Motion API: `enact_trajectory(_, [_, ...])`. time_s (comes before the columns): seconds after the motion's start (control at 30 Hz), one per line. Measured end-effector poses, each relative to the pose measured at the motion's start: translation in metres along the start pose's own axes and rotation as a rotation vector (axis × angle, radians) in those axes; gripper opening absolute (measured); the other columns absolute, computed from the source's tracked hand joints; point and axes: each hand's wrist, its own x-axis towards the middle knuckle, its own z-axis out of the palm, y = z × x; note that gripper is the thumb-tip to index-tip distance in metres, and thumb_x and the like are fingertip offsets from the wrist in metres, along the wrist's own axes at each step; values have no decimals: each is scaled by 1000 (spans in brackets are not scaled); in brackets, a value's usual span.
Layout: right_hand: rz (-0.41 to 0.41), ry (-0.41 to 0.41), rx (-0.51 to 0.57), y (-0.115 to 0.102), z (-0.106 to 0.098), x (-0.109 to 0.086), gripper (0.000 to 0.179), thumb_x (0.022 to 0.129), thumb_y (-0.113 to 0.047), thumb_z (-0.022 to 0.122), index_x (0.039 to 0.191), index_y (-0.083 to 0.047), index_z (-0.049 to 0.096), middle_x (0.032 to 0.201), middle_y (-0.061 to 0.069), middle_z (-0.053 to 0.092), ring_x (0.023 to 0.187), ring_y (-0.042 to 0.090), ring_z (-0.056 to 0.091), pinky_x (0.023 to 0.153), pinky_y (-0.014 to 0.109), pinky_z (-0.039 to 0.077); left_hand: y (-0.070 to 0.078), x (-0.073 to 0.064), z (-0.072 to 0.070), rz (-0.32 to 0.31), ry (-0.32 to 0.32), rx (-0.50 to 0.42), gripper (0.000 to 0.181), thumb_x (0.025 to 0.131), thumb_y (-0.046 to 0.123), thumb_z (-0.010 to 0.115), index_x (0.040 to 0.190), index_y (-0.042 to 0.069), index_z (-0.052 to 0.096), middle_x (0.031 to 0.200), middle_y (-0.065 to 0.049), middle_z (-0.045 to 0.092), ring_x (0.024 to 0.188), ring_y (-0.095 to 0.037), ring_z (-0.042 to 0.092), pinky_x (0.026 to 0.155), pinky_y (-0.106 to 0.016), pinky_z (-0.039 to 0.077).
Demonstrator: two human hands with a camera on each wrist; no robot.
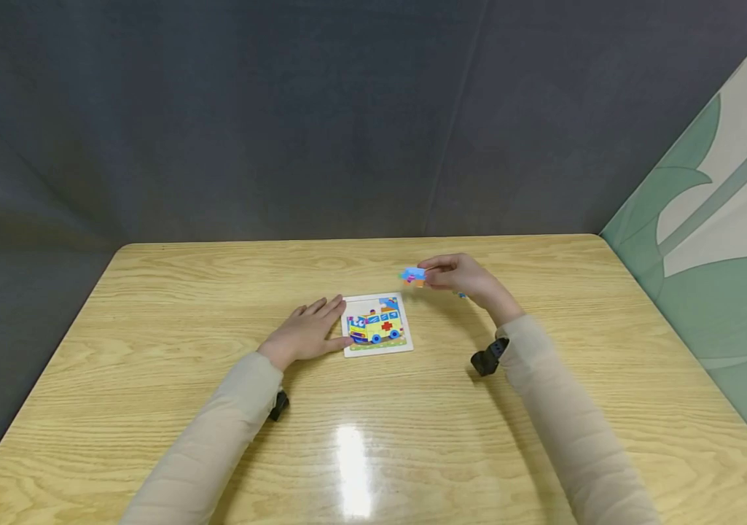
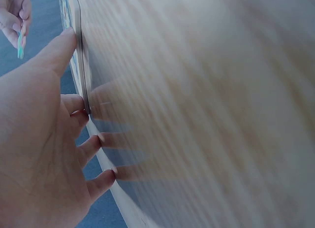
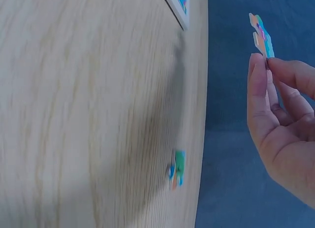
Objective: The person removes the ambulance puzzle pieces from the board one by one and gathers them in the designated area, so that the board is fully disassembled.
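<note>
A white-framed jigsaw puzzle [image 1: 378, 348] with a yellow ambulance picture lies on the table; its upper left part is bare white. My left hand [image 1: 306, 332] rests at the frame's left side, fingers spread and straight, the thumb on the frame edge. In the left wrist view the fingertips [image 2: 106, 179] touch down beside the frame. My right hand [image 1: 461, 278] pinches a blue and orange puzzle piece [image 1: 414, 275] between thumb and fingers, held above the table up and right of the frame. The right wrist view shows this puzzle piece [image 3: 264, 36] edge-on.
Another puzzle piece [image 3: 177, 170], green, blue and orange, lies on the wooden table [image 1: 216, 292], mostly hidden below my right hand in the head view. A dark curtain [image 1: 347, 124] hangs behind the table. A patterned wall [image 1: 727, 219] stands on the right.
</note>
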Motion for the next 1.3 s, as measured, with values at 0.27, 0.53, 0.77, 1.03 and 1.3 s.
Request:
enact_trajectory(0.27, [9, 44, -17, 10, -21, -7, 41, 98, -12, 52, 137, 0, 49, 115, 12, 62, 103, 16, 63, 105, 45, 46, 0, 0, 1, -2, 3, 0, 77, 97, 56, 40, 155, 14, 11, 163, -1, 4, 151, -29, 8, 122, -52, 10])
enact_trajectory(0.53, [29, 63, 50, 22, -41, -17, 44, 98, -13, 52, 139, 4, 44, 106, -5, 59, 93, -1, 63, 103, 33, 48, 0, 0, 1, -2, 12, -4, 77, 97, 55, 40, 155, 14, 11, 163, -2, 4, 151, -29, 9, 122, -53, 11])
enact_trajectory(0.77, [37, 90, 156, 34, -55, -22, 48, 99, -9, 49, 141, 10, 37, 94, -17, 60, 86, -5, 64, 88, 16, 53, 0, 0, 1, 0, 11, -4, 77, 97, 55, 41, 155, 14, 11, 163, -2, 4, 151, -29, 8, 122, -53, 10])
enact_trajectory(1.03, [62, 130, 183, 48, -66, -27, 50, 100, -10, 48, 143, 11, 33, 92, -17, 60, 85, -6, 63, 83, 13, 53, 0, 1, 1, 0, 11, 6, 77, 97, 55, 40, 155, 14, 11, 163, -2, 4, 151, -29, 8, 122, -52, 11])
enact_trajectory(1.3, [105, 165, 210, 61, -76, -31, 50, 100, -11, 47, 143, 10, 33, 90, -19, 60, 85, -7, 62, 81, 11, 53, 0, 0, 1, -1, 12, 2, 77, 97, 55, 40, 155, 14, 11, 163, -1, 4, 151, -29, 9, 122, -52, 10])
